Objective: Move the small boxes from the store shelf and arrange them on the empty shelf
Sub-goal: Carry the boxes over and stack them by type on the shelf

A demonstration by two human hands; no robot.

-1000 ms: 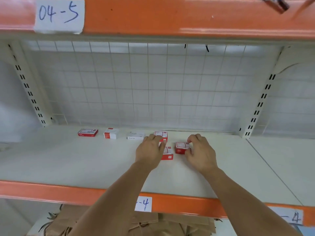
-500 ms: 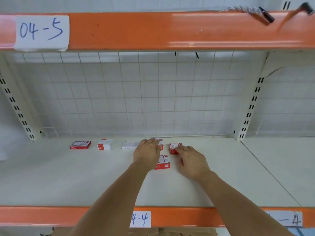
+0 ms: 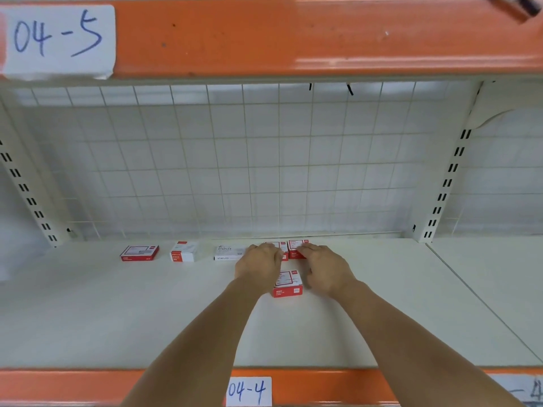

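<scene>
Overhead, orange beam (image 3: 293, 36); white shelf (image 3: 117, 318); both hands (image 3: 258, 264) pinching small boxes (image 3: 296, 248).

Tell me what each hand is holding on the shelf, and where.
Left hand fingers rest on one back-row box, right hand on the next; neither box is lifted, and an actual grip cannot be told.

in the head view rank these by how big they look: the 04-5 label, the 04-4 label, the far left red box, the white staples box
1. 04-5 label, by far the largest.
2. 04-4 label, though the frame's bottom edge cuts it.
3. Far left red box and white staples box: they look alike, and the left hand hides the staples box's right end, so no ranking.
</scene>
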